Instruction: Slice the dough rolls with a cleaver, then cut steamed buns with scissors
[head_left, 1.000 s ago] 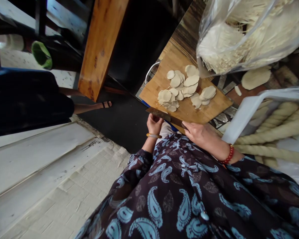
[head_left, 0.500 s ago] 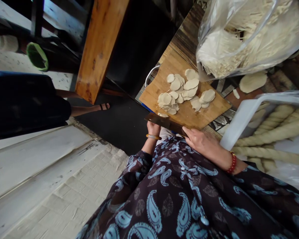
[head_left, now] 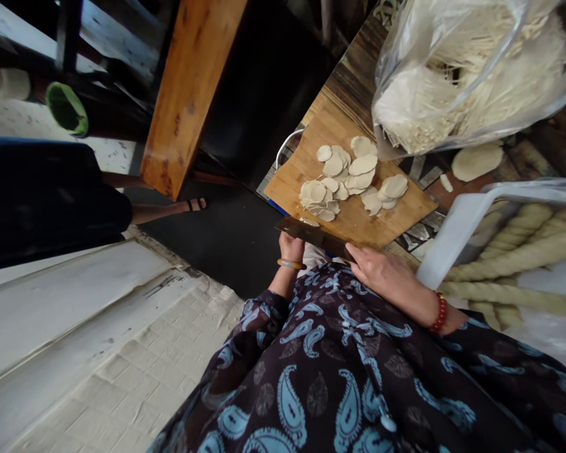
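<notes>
Dough rounds [head_left: 330,185] lie in overlapping clusters on a bamboo cutting board [head_left: 358,220], which rests on a wood-grain tabletop [head_left: 353,82]. One more scrap of dough [head_left: 309,221] sits at the board's near edge, against the dark blade of a cleaver [head_left: 311,234]. The person's right hand [head_left: 382,274], wearing a red bead bracelet [head_left: 439,313], is closed around the rear end of the cleaver, the handle hidden by the fingers. The left hand [head_left: 291,246], with a pale bangle [head_left: 290,264] at the wrist, curls just under the blade's far end and touches it; whether it grips cannot be told. Beyond the board sit a clear plastic bag [head_left: 462,82] of pale shreds and a loose dough round [head_left: 476,162]. Thick twisted ropes [head_left: 514,264] lie beside a white tray rim [head_left: 457,226]. Off past the tabletop, another person's sandal [head_left: 195,204] shows on the dark floor.
</notes>
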